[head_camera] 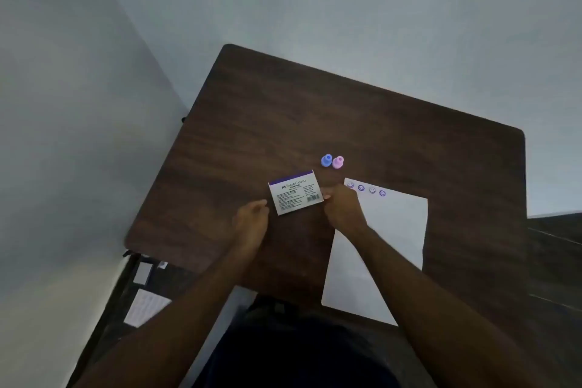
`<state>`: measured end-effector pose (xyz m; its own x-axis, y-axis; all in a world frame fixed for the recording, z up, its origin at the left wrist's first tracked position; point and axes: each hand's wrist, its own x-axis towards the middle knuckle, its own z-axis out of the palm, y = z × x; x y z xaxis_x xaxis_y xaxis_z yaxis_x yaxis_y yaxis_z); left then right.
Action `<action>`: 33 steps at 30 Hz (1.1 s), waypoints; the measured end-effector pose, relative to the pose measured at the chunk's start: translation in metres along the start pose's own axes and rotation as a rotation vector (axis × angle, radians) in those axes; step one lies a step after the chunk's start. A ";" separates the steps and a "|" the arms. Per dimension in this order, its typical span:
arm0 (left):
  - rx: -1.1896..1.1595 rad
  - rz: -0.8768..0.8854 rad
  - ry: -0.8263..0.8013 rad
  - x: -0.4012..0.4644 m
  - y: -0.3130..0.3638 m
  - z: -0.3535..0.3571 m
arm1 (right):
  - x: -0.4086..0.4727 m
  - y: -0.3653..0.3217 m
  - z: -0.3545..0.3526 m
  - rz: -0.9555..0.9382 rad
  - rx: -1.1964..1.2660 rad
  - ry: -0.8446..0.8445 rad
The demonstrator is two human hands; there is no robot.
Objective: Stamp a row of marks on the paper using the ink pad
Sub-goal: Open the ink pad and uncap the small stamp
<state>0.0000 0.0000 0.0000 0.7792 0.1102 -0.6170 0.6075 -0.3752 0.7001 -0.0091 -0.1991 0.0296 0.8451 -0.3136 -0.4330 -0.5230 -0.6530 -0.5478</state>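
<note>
Head view, your right hand pinching the ink pad box edge, left hand loosely curled beside it, holding nothing; four marks on paper

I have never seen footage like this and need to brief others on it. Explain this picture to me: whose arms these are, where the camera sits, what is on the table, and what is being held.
There is no machine here. A person wears a camera on the head, so the single picture looks down over their own two arms at a dark wooden table.

On the table lie a white paper with a row of four purple marks along its far edge, a blue stamp and a pink stamp standing side by side, and a closed ink pad box.

The right hand touches the box's right edge with its fingertips. The left hand sits loosely curled just left of the box and holds nothing.
</note>
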 end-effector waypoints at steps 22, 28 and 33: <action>0.081 0.123 0.065 -0.034 0.006 0.022 | 0.008 0.013 0.006 -0.064 -0.031 0.006; -0.115 0.076 0.016 -0.032 0.022 0.017 | 0.023 0.006 -0.010 -0.251 -0.042 0.071; -0.154 0.120 0.110 -0.022 0.037 0.011 | 0.045 -0.012 -0.013 -0.117 -0.137 0.061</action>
<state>0.0035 -0.0267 0.0350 0.8542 0.1758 -0.4893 0.5194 -0.2473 0.8179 0.0367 -0.2146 0.0260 0.9067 -0.2684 -0.3255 -0.4041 -0.7741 -0.4873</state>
